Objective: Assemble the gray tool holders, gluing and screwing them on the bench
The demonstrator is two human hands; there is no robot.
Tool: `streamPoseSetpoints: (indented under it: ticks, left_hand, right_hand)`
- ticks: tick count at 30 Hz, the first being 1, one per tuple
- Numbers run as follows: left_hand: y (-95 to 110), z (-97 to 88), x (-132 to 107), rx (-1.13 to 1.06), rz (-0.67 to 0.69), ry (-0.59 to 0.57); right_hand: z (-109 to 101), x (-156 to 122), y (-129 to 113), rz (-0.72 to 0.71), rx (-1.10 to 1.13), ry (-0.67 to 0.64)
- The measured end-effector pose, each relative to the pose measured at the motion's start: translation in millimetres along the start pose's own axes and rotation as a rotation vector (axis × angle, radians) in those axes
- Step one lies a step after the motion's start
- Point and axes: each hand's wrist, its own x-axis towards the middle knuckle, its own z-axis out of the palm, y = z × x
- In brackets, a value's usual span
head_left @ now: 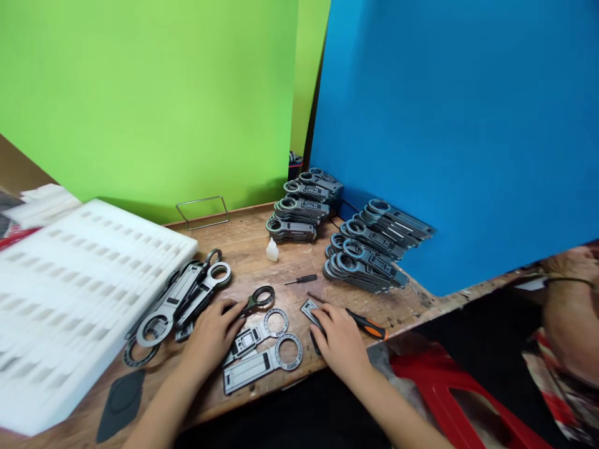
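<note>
My left hand [213, 330] is closed on the handle end of a dark ring-ended part [262, 298]; the ring sticks out to the right, and my fingers hide the rest. Just below lie two grey ring-ended parts [255, 369], side by side and flat on the wooden table. My right hand [340, 340] has its fingers curled over a small grey rectangular piece [311, 310], its far end showing past the fingertips. Beside that hand lies an orange-and-black handled screwdriver [373, 327], its shaft partly behind the fingers. A smaller black screwdriver [306, 279] lies farther back.
White foam tray [100, 249] at left, leaning over a pile of ring-ended parts [175, 305]. Stacks of similar parts [299, 212] [367, 255] stand at the back. A small white bottle [272, 250], wire stand [203, 212] and dark pad [120, 405] are around. Another person's arm [568, 312] is at right.
</note>
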Motion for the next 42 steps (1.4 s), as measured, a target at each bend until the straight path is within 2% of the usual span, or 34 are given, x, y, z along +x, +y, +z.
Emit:
streamPoseSetpoints:
  ticks: [6,14,20,25,29,31,33,34,36,37,38,39,40,42]
  left_hand:
    - [-3,4.9,-1,-0.016,-0.007,0.014]
    - [-3,-0.1,-3,-0.021,0.024,-0.011]
    - [8,-7.7,-12,-0.039,-0.008,0.099]
    - [17,-7.2,-23,-0.107,-0.026,0.113]
    - [32,-14.2,-29,-0.253,-0.08,0.123]
    - [47,-19.5,-34,-0.385,-0.13,0.129]
    - [67,-21.8,-40,-0.603,-0.231,0.072]
    - [79,-20.9,-43,-0.754,-0.297,-0.004]
    - [104,-15.2,-50,-1.128,-0.442,-0.242]
    - [116,-11.5,-52,-1.329,-0.493,-0.367]
    - [126,-8.0,-54,-1.525,-0.55,-0.433]
    - [134,-5.7,-55,-1.707,-0.589,-0.453]
    - [141,-5.0,-54,-1.865,-0.629,-0.422]
    - [147,-9.4,-50,-2.084,-0.701,-0.277]
  right_hand:
    - [1,8,-2,0.021,-0.105,-0.083]
    - [-9,7,-6,-0.018,-0.118,-0.14]
    - [-12,4,-10,-0.056,-0.141,-0.204]
    - [-11,4,-4,-0.013,-0.133,-0.242]
    - [-13,10,3,0.036,-0.122,-0.204]
    - [-18,12,4,0.05,-0.091,-0.171]
    - [-27,10,1,0.044,-0.04,-0.112]
    - [-33,8,-4,0.024,-0.008,-0.067]
    - [-44,1,-20,-0.076,0.073,0.051]
    - [-48,-4,-30,-0.163,0.125,0.116]
    - [-51,-9,-40,-0.273,0.185,0.181]
    - [-52,-14,-51,-0.392,0.256,0.248]
    - [-51,-18,-60,-0.502,0.326,0.314]
    - [-45,-26,-73,-0.649,0.43,0.407]
